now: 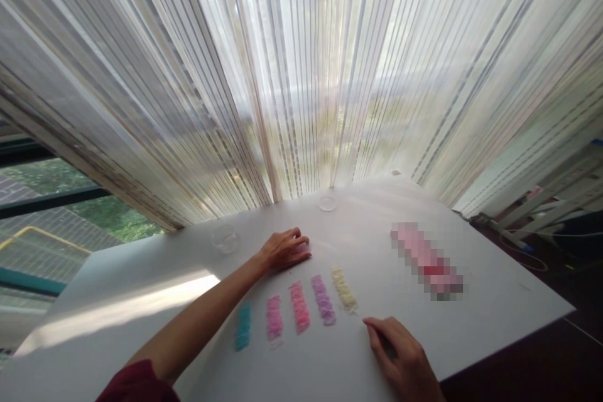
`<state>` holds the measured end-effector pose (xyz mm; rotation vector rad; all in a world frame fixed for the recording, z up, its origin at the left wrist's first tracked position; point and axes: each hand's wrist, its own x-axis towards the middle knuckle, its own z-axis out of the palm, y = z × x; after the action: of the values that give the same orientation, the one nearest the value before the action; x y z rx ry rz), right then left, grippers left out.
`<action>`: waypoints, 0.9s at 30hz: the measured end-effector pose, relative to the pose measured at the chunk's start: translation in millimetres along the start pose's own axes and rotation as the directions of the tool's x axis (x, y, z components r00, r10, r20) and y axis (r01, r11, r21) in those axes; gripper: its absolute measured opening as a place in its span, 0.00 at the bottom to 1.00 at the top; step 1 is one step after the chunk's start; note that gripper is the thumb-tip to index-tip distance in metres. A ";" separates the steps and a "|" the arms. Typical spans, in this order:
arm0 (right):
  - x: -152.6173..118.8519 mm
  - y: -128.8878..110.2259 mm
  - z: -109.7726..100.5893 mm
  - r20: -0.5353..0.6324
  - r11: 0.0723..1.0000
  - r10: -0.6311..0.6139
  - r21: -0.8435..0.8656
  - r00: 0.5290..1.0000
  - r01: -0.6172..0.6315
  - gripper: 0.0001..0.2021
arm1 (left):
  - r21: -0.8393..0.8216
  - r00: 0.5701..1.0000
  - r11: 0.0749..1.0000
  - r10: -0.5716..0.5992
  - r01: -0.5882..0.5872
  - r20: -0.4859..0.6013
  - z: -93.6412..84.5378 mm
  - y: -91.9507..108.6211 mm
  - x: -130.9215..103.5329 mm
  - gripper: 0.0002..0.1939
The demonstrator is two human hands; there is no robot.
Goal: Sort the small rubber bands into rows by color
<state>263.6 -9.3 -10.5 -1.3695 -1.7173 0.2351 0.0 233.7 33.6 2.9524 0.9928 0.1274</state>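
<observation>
My left hand (286, 249) reaches across the white table (188, 326), its fingers curled round a small, faintly purple thing mostly hidden under them. At the lower right, my right hand (399, 350) has thumb and forefinger pinched together; anything between them is too small to make out. Its fingertips are just beyond the near end of a pale yellow strip (344, 289) of small crumbly pieces. Left of that strip lie similar strips: a purple strip (323, 300), a coral strip (299, 308), a pink strip (274, 318) and a teal strip (243, 327).
Two clear round dishes or lids stand toward the back: a left clear dish (225, 240) and a rear clear dish (328, 203). A blurred-out pink object (426, 260) lies on the right. Sheer striped curtains (301, 88) hang along the table's far edge.
</observation>
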 end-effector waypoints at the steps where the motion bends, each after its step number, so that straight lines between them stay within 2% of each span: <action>1: -0.1 -0.2 0.1 -0.001 1.000 0.005 0.001 1.000 -0.005 0.08 | -0.004 1.000 1.000 0.008 -0.008 0.015 1.0 1.0 2.6 0.17; 7: -1.8 -0.3 -0.3 0.024 1.000 0.026 0.008 0.999 -0.027 0.08 | -0.013 0.995 1.000 0.023 -0.022 0.102 3.9 -0.4 6.6 0.17; 13: -0.2 -1.5 -1.8 0.030 1.000 0.024 0.003 0.999 -0.024 0.08 | 0.016 0.993 1.000 0.006 -0.008 0.120 -1.7 -7.6 7.2 0.18; 20: -0.7 -0.6 -0.7 0.020 1.000 0.021 0.010 1.000 -0.021 0.07 | 0.042 0.996 0.998 0.035 -0.039 0.087 -7.0 -16.6 5.5 0.17; 27: -0.4 -2.4 -1.8 0.031 0.999 0.037 0.015 0.999 -0.037 0.08 | 0.051 0.997 0.995 0.081 -0.080 -0.006 -9.6 -25.2 7.4 0.15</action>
<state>263.3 -11.2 -8.2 -1.3935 -1.7131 0.2913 -10.0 258.2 42.5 3.0418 0.8914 0.1172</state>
